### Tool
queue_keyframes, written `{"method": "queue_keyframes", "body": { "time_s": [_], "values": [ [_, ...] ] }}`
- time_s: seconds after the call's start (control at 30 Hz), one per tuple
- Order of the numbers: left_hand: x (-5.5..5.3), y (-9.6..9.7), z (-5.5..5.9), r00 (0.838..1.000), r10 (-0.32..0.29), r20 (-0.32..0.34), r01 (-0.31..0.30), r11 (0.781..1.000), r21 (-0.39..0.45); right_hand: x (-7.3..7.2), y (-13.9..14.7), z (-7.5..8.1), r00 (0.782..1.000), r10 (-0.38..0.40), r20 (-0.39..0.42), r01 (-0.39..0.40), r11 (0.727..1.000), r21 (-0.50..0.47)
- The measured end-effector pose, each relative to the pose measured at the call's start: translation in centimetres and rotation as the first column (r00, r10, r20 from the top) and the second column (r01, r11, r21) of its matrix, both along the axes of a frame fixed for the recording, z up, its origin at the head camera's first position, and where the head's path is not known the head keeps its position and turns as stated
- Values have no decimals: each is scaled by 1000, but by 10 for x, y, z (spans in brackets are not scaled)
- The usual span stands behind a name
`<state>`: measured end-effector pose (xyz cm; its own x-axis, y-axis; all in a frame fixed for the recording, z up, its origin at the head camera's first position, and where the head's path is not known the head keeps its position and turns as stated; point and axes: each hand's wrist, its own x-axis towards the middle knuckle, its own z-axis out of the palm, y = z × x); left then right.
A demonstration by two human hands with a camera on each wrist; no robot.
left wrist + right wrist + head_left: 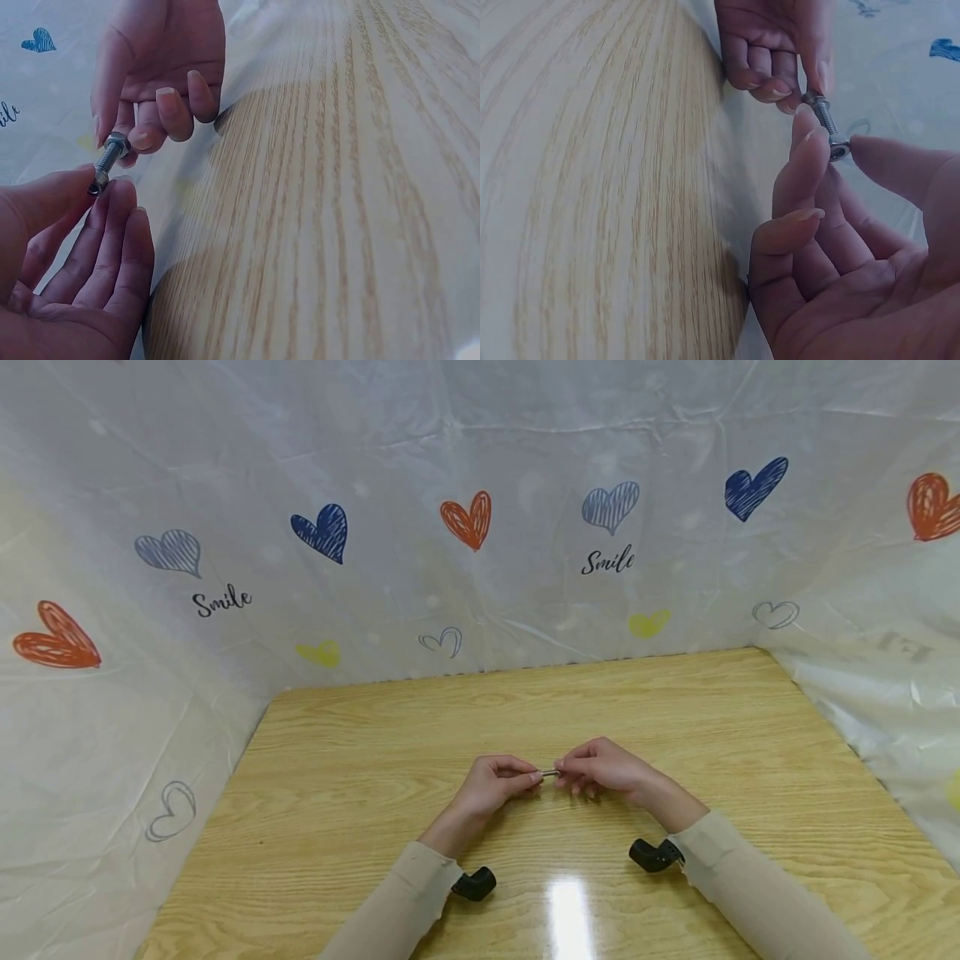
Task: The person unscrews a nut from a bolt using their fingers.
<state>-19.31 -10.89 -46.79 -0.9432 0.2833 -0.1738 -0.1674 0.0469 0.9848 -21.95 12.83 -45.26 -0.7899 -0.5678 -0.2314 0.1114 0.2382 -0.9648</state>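
A small metal bolt (pixel 550 773) is held in the air above the table, spanning the gap between both hands. My left hand (pixel 495 787) pinches its head end (pixel 98 182) between thumb and fingers. At the other end sits a hex nut (pixel 840 150), which my right hand (pixel 607 768) holds between thumb and index finger. Bare thread (pixel 107 159) shows between the nut and the head end in the left wrist view. The other fingers of my right hand curve loosely below the nut. Fingertips partly cover both ends of the bolt.
A wood-grain table (pixel 360 735) lies under the hands. White plastic sheeting (pixel 525 585) printed with hearts and "Smile" hangs behind it and along both sides. Black wrist mounts stick out from the left sleeve (pixel 420 881) and the right sleeve (pixel 738 868).
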Motion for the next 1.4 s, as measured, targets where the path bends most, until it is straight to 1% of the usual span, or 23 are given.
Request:
{"method": "queue_keyframes", "body": {
  "time_s": [0.27, 0.63, 0.8, 1.0, 1.27, 1.4],
  "values": [
    [-1, -1, -1, 1000, -9, 7, 8, 1000, 21, 1, 0, 1, 1000, 5, -8, -5, 1000, -28],
    [0, -1, -1, 1000, -5, 8, 4, 1000, 29, 1, -3, 1, 1000, -16, 19, 16, 1000, 7],
    [1, -1, -1, 1000, -4, 9, 4, 999, 35, 1, -1, 0, 1000, -4, 23, 5, 1000, -18],
    [1, -1, 0, 1000, 1, 7, -2, 999, 40, 1, -1, 1, 998, -19, 51, 22, 999, -42],
    [1, -1, 1, 1000, -6, 6, 6, 999, 40, 0, -5, 1, 996, -27, 81, 28, 1000, -13],
    [0, -1, 0, 1000, -7, 1, 7, 999, 41, 0, -4, 1, 997, -23, 67, 23, 1000, -9]
  ]
}}
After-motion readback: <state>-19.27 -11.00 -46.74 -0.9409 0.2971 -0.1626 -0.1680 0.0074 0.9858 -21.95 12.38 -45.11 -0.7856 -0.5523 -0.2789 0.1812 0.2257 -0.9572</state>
